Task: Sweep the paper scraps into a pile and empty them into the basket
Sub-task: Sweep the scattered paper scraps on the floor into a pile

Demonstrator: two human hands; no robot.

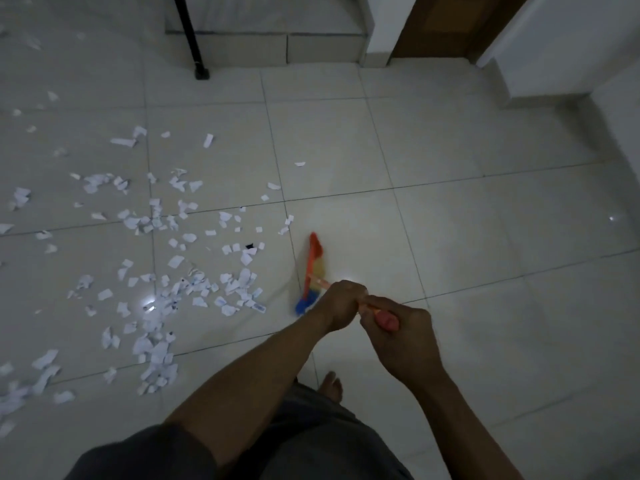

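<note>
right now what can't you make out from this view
Head view only:
- basket: not in frame.
- broom handle: mostly hidden inside the left grip and right grip.
- paper scraps: the spread is cut off by the left edge.
- print on scraps: too small and dim.

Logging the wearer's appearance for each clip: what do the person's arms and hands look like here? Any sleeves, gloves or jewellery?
Both forearms are bare, with no sleeve over them. The left hand and right hand wear no gloves. No watch, band or ring is visible, though the light is dim. Dark grey fabric clothing shows below the arms.
</note>
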